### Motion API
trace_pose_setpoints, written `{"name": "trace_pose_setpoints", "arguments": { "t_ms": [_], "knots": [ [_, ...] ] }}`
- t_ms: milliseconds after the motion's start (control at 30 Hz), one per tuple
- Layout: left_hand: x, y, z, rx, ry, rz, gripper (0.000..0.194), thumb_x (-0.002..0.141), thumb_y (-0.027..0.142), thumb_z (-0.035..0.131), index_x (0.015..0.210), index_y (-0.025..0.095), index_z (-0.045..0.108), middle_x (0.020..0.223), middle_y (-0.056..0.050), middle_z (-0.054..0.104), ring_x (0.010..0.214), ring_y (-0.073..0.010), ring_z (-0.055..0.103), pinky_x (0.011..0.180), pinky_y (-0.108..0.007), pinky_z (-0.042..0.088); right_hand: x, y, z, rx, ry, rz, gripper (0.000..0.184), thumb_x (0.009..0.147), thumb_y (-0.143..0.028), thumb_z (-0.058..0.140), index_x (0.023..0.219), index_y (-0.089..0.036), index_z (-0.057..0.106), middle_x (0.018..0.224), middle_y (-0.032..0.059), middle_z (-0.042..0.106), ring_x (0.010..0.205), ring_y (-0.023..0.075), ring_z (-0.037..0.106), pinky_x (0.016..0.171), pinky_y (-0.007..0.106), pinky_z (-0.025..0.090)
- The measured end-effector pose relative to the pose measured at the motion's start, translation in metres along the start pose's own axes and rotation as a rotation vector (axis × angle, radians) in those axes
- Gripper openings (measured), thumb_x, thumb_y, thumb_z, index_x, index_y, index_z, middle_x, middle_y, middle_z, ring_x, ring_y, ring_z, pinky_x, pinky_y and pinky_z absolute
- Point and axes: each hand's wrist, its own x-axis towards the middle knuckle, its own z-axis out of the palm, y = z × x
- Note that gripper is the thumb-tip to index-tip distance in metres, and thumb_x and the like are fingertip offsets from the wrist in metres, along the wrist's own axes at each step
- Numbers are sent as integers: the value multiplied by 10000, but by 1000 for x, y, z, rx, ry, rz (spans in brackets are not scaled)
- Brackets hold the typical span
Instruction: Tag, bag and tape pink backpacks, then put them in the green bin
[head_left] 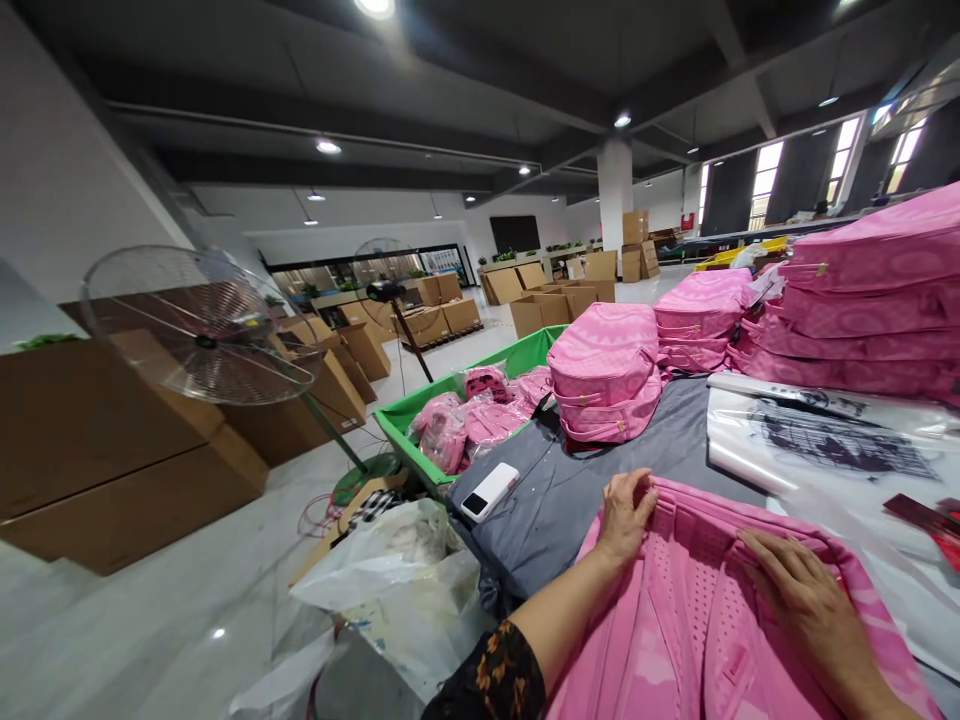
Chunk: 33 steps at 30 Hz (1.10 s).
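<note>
A pink backpack [679, 620] lies in front of me at the table's near edge, with its perforated back panel and shoulder straps facing up. My left hand [626, 518] pinches its top edge on the left side, the thumb and fingers closed over the rim. On the right part of the back panel rests my right hand [814, 590], its fingers stretched out and lying flat near the strap. Just beyond them, a pink backpack stack [607, 370] stands on the grey cloth [540, 520]. The lower part of the backpack runs out of view.
A white phone [491, 490] lies on the cloth. Left of it, a green bin [416, 450] holds wrapped pink items. Printed plastic bags [832, 430] and taller backpack piles [877, 310] are at right. A crumpled plastic bag [405, 580], fan [202, 340] and cardboard boxes [112, 430] stand left.
</note>
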Motion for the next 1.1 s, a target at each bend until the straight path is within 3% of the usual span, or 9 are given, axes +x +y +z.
{"name": "trace_pose_setpoints", "arguments": {
  "t_ms": [100, 200, 400, 533, 633, 767, 900, 1033, 1100],
  "knots": [
    [8, -9, 0, -75, -49, 59, 417, 942, 196, 628, 1347, 237, 540, 1131, -40, 720, 1069, -208, 667, 1036, -420, 486, 5, -2, -2, -22, 31, -5, 377, 1068, -401, 365, 1237, -207, 641, 1115, 63, 734, 1004, 250, 663, 892, 401, 483],
    [8, -20, 0, -86, -54, 173, 503, 884, 290, 749, 1330, 213, 528, 1262, -88, 643, 1140, -224, 637, 1038, -408, 499, 10, -5, -5, -53, 65, -37, 372, 1074, -398, 364, 1211, -192, 642, 1087, 59, 736, 959, 235, 660, 868, 389, 479],
    [23, -23, -6, 329, -249, 460, 438, 817, 518, 805, 1097, 204, 682, 1140, -86, 674, 1092, -267, 594, 991, -425, 495, 11, -6, -3, -82, 73, -68, 389, 1088, -409, 338, 1208, -185, 633, 1087, 69, 730, 959, 233, 654, 889, 387, 472],
    [18, -18, -2, 438, -279, 621, 346, 853, 461, 785, 1024, 183, 670, 1073, -83, 700, 1007, -233, 633, 914, -363, 527, 9, -7, -7, -65, 45, -29, 361, 1081, -386, 374, 1210, -207, 659, 1098, 61, 740, 978, 229, 667, 863, 380, 504],
    [-7, -23, 4, 464, -200, 562, 267, 888, 358, 755, 1042, 164, 655, 1067, -111, 706, 1013, -260, 646, 921, -407, 538, 2, -11, -14, -32, -50, 2, 347, 1071, -341, 390, 1207, -238, 692, 1102, 53, 751, 989, 229, 677, 867, 381, 528],
    [-31, -31, 10, 470, -307, 476, 226, 903, 336, 735, 1013, 157, 652, 1046, -129, 709, 1019, -289, 656, 935, -451, 535, -11, -15, -21, 91, -257, 128, 372, 1061, -367, 392, 1156, -238, 728, 1098, 66, 760, 999, 240, 690, 896, 386, 542],
    [-4, -37, 25, 480, -443, 364, 237, 872, 365, 777, 946, 184, 644, 1022, -98, 703, 1015, -281, 658, 939, -428, 530, -5, 5, -7, 152, -527, 314, 413, 1046, -449, 390, 1134, -232, 729, 1135, 72, 759, 1035, 257, 698, 888, 371, 544],
    [37, -37, 50, 501, -455, 215, 249, 917, 389, 723, 966, 161, 634, 1064, -124, 687, 1079, -301, 633, 989, -449, 500, 23, 45, 38, 101, -648, 399, 404, 1035, -430, 371, 1170, -241, 701, 1103, 74, 762, 963, 259, 710, 712, 341, 527],
    [46, -35, 55, 517, -415, 140, 263, 954, 384, 672, 1046, 143, 623, 1137, -147, 668, 1135, -309, 608, 1016, -460, 483, 38, 60, 62, 90, -674, 399, 393, 1037, -413, 352, 1132, -240, 692, 1089, 68, 759, 965, 250, 703, 711, 333, 517]
  ]
}}
